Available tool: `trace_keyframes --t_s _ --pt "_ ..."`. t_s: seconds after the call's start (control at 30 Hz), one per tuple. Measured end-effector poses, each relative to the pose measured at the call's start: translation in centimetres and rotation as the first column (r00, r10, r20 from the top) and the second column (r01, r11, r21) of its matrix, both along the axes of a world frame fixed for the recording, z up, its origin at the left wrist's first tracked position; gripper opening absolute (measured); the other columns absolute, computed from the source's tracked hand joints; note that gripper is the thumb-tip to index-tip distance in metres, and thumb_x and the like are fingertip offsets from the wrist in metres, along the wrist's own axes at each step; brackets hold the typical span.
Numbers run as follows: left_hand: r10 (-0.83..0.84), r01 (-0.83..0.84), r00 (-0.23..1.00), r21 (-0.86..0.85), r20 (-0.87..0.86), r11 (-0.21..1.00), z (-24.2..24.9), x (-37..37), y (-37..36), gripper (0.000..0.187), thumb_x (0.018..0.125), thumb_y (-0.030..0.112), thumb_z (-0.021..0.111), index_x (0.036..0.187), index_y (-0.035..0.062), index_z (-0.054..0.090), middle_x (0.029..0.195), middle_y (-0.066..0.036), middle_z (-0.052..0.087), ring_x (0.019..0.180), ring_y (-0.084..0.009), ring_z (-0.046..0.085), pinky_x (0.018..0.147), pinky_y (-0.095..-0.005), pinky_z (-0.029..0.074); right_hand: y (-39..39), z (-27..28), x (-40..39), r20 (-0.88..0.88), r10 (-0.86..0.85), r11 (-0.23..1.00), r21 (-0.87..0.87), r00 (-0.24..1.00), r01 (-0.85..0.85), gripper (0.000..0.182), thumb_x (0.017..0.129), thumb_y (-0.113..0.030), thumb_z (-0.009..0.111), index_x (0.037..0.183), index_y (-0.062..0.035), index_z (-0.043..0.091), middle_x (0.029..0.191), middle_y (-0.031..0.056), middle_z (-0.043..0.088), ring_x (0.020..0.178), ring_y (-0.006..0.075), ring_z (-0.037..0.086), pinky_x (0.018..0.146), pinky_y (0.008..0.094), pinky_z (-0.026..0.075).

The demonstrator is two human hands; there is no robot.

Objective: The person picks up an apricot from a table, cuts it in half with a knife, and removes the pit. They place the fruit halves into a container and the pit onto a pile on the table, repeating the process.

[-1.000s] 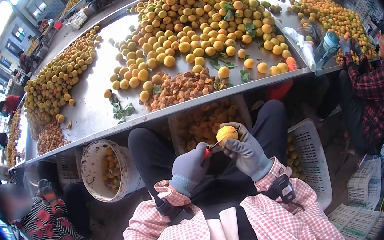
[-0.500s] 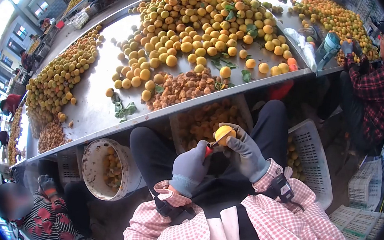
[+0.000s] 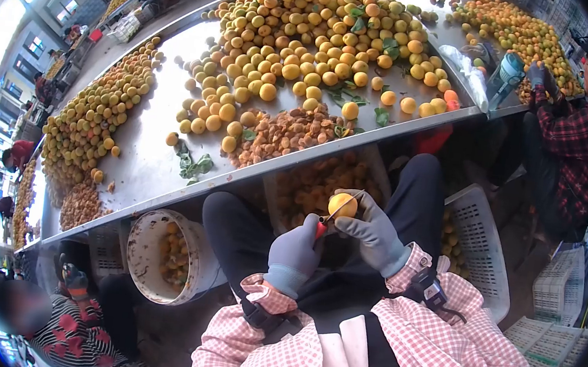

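Note:
My left hand (image 3: 295, 252), in a grey glove, is closed round the red handle of a small knife (image 3: 321, 227). Its thin blade reaches up to the right and lies against a yellow-orange apricot (image 3: 342, 205). The gloved fingers of my right hand (image 3: 377, 233) grip that apricot from the right, over my lap. Below the table edge, just behind both hands, a crate (image 3: 376, 171) holds orange-brown fruit pieces. A pile of brownish pits or scraps (image 3: 289, 134) lies on the metal table above them.
Many apricots (image 3: 302, 47) cover the metal table (image 3: 143, 166). A dirty white bucket (image 3: 137, 256) with fruit stands left of my legs, a white crate (image 3: 479, 241) to the right. People sit at both sides; a bottle (image 3: 508, 70) stands near the right one.
The apricot has turned a little in my right hand, and the knife blade now crosses its lower right side. My left hand has shifted slightly. The view has moved a little.

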State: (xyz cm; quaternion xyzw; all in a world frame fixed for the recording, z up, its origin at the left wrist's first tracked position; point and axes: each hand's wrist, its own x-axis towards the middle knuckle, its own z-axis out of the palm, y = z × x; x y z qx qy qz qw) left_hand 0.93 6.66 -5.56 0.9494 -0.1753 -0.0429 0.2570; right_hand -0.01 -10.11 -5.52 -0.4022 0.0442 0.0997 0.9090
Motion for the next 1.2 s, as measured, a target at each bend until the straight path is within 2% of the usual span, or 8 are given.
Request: trace_keyframes --t_s 0.07,0.23,0.73,0.83,0.93,1.03,1.17,1.2 --pt "0.009 -0.009 1.000 -0.006 -0.014 1.000 -0.6 0.0 -0.3 0.024 0.085 0.021 0.060 0.102 0.0104 0.048 0.072 -0.015 0.061 0.068 -0.0380 0.061 0.055 -0.0466 0.046 0.1 -0.8 0.0 0.060 -0.032 0.978 -0.205 0.998 0.044 0.036 0.091 -0.019 0.063 0.122 -0.0049 0.051 0.105 0.0035 0.061 0.095 0.0116 0.061 0.086 0.0281 0.051" --pt "0.040 -0.041 0.997 -0.016 -0.066 0.999 -0.2 -0.2 -0.5 0.023 0.084 0.020 0.060 0.100 0.0105 0.047 0.072 -0.016 0.061 0.069 -0.0390 0.061 0.055 -0.0478 0.046 -0.1 -1.6 -0.3 -0.077 0.003 0.999 0.042 0.997 0.000 0.036 0.092 -0.025 0.063 0.120 -0.0046 0.052 0.100 0.0016 0.060 0.088 0.0090 0.059 0.080 0.0257 0.051" --pt "0.021 -0.032 0.993 -0.097 -0.114 0.995 -3.2 -1.0 1.6 0.022 0.087 0.026 0.059 0.099 0.0094 0.051 0.077 -0.021 0.062 0.074 -0.0403 0.061 0.059 -0.0471 0.047 -0.3 -3.9 0.4 -0.198 -0.119 0.961 0.223 0.973 0.163 0.030 0.092 -0.035 0.060 0.109 -0.0101 0.058 0.097 0.0024 0.061 0.081 0.0094 0.059 0.067 0.0234 0.049" --pt "0.022 -0.098 0.983 -0.426 -0.180 0.899 -2.9 -1.0 2.3 0.021 0.089 0.022 0.062 0.102 0.0065 0.056 0.078 -0.017 0.064 0.070 -0.0313 0.064 0.062 -0.0369 0.050 -1.9 -3.4 0.9 -0.279 -0.118 0.979 0.129 0.953 0.158 0.032 0.094 -0.034 0.057 0.110 -0.0071 0.057 0.092 0.0043 0.061 0.072 0.0106 0.058 0.059 0.0206 0.047" --pt "-0.014 -0.295 0.918 -0.704 -0.397 0.646 -1.1 -0.4 2.1 0.023 0.090 0.006 0.061 0.112 0.0039 0.056 0.088 0.002 0.059 0.074 -0.0049 0.053 0.064 -0.0205 0.045 -2.2 -2.4 0.1 -0.307 -0.034 0.998 0.036 0.951 0.047 0.028 0.095 -0.035 0.051 0.108 -0.0102 0.057 0.092 0.0042 0.060 0.072 0.0115 0.058 0.059 0.0230 0.049" --pt "-0.040 -0.349 0.893 -0.748 -0.448 0.565 0.2 0.5 1.3 0.025 0.088 0.011 0.065 0.111 0.0029 0.057 0.088 -0.004 0.064 0.076 -0.0086 0.057 0.071 -0.0227 0.047 -1.8 -1.4 0.0 -0.333 0.043 0.997 -0.053 0.942 -0.064 0.028 0.095 -0.037 0.047 0.107 -0.0133 0.057 0.093 0.0031 0.060 0.073 0.0116 0.059 0.059 0.0240 0.050" --pt "-0.087 -0.076 0.975 -0.675 -0.204 0.733 0.8 1.2 -0.1 0.038 0.084 0.014 0.070 0.116 0.0051 0.054 0.098 -0.010 0.066 0.085 -0.0160 0.063 0.077 -0.0280 0.049 -0.6 0.0 0.0 -0.410 0.050 0.974 -0.183 0.911 -0.136 0.027 0.095 -0.037 0.044 0.105 -0.0157 0.057 0.090 0.0016 0.061 0.073 0.0109 0.059 0.060 0.0239 0.050" --pt "-0.130 -0.016 0.978 -0.675 -0.166 0.738 0.5 1.2 -0.3 0.050 0.080 0.019 0.074 0.123 0.0068 0.050 0.100 -0.012 0.066 0.088 -0.0230 0.066 0.079 -0.0319 0.050 -0.4 -1.3 0.2 -0.393 0.106 0.993 -0.006 0.913 -0.118 0.026 0.095 -0.036 0.044 0.102 -0.0143 0.057 0.088 0.0012 0.061 0.073 0.0118 0.060 0.060 0.0246 0.050"
